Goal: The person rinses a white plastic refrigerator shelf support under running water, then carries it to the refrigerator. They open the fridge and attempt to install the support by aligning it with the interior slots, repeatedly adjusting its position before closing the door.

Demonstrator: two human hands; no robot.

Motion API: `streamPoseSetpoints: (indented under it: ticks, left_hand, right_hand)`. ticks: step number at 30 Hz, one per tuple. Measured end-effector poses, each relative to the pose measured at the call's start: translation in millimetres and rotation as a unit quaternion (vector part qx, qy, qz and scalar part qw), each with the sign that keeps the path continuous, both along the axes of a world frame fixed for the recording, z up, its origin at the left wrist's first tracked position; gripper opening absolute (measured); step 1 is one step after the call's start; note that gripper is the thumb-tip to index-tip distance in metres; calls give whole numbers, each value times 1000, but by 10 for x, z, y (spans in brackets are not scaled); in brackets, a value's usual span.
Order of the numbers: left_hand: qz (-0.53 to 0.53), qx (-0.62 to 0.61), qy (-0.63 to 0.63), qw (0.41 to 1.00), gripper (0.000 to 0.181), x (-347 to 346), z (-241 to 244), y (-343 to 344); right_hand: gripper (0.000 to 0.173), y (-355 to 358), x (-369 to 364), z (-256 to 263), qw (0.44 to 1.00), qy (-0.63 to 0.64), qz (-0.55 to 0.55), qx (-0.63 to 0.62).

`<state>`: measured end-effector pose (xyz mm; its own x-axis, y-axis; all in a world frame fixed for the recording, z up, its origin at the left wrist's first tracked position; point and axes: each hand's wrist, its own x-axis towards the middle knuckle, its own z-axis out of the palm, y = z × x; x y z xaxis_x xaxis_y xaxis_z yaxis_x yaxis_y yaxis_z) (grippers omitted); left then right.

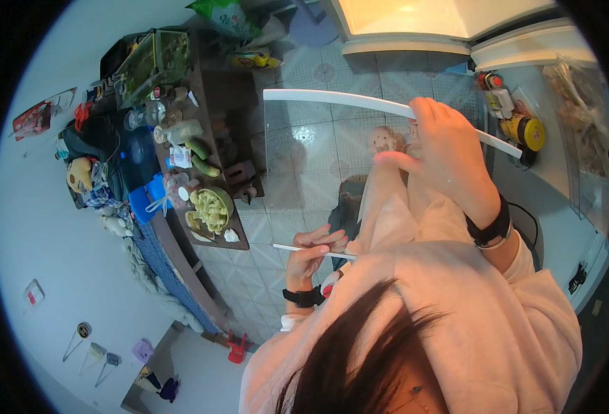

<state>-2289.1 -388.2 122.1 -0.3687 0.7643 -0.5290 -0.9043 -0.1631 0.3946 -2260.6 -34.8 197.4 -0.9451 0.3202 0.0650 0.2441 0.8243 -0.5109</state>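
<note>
A clear glass refrigerator shelf with white edge strips spans the space in front of my body, above the tiled floor. My right hand grips its wide white strip, with the thumb on the near side. On the opposite side, my left hand holds the narrow white strip between thumb and fingers. Through the pane I see floor tiles and part of my legs. The shelf's end nearest my body is partly hidden by my right hand and clothing.
An open refrigerator stands ahead, its lit interior showing. Its door on the right carries jars and bagged food. To the left, a dark table bears cauliflower, cucumbers and a glass tank.
</note>
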Motion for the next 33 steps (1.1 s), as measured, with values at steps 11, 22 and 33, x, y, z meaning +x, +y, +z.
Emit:
streamPoseSetpoints:
  ticks: [11, 22, 33]
  left_hand:
    - [-23, 26, 19, 999, 53, -168, 27, 198]
    - [-32, 23, -40, 998, 55, 20, -178, 204]
    - [32, 39, -78, 996, 57, -87, -187, 46]
  right_hand:
    - [58, 132, -507, -43, 998, -31, 58, -21]
    - [67, -314, -830, -206, 999, -40, 32, -11]
    - [53, 620, 85, 12, 964, -256, -77, -9]
